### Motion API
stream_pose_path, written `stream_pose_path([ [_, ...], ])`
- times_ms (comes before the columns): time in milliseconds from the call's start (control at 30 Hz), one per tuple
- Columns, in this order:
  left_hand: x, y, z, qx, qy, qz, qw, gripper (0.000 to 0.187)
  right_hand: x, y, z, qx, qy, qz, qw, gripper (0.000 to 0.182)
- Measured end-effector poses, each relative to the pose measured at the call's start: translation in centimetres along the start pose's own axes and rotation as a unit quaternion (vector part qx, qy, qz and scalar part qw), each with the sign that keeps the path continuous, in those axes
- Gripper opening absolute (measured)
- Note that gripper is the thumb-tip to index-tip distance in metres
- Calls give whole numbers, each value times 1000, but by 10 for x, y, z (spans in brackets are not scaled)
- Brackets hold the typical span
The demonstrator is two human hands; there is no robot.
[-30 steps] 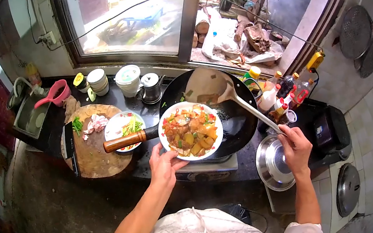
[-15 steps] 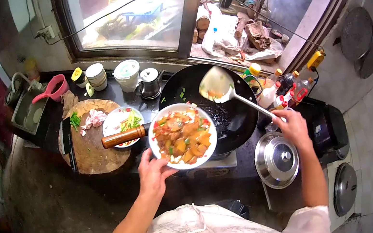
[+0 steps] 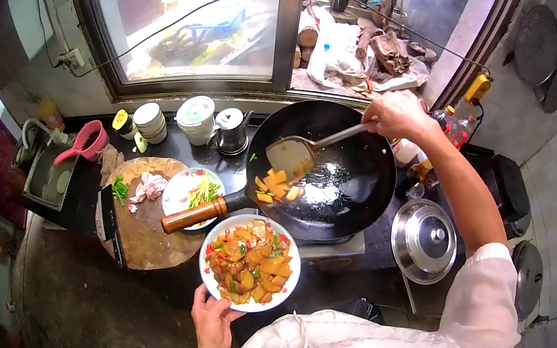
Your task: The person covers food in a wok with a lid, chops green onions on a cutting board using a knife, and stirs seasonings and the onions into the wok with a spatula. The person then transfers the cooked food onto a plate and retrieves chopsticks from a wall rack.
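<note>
My left hand (image 3: 212, 314) grips the rim of a white plate (image 3: 214, 291) heaped with glossy orange-brown chunks, red bits and green pieces. The plate is held in front of the wok's wooden handle (image 3: 192, 216). My right hand (image 3: 396, 114) is closed around the handle of a wok spatula (image 3: 290, 154), whose blade is down inside the black wok (image 3: 358, 194). Beside the blade, several yellow-orange chunks (image 3: 273, 186) lie at the wok's left side. Elsewhere the wok's inner surface looks wet and shiny.
Left of the wok are a round chopping board (image 3: 151, 241) with raw meat (image 3: 148, 186), a cleaver (image 3: 110, 222) and a plate of cut vegetables (image 3: 175, 189). A metal lid (image 3: 424, 241) and bottles (image 3: 451, 125) stand right. A metal pot (image 3: 231, 130) is behind.
The plate has moved down and left, away from over the wok. My right hand has risen toward the window, and the spatula blade has lowered into the wok, where yellow-orange chunks now show.
</note>
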State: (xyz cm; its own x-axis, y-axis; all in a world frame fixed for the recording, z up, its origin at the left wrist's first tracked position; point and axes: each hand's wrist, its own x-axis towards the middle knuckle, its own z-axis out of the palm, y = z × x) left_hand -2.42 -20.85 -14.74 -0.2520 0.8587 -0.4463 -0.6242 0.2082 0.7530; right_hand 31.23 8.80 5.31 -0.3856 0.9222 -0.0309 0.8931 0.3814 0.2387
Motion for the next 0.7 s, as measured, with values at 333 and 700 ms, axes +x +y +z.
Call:
stream_pose_path([
  [333, 5, -17, -15, -8, 7, 6, 1000, 54, -15, -7, 8, -13, 81, -104, 991, 15],
  [700, 28, -28, -16, 3, 5, 7, 1000, 53, -7, 35, -15, -83, -246, 76, 963, 30],
])
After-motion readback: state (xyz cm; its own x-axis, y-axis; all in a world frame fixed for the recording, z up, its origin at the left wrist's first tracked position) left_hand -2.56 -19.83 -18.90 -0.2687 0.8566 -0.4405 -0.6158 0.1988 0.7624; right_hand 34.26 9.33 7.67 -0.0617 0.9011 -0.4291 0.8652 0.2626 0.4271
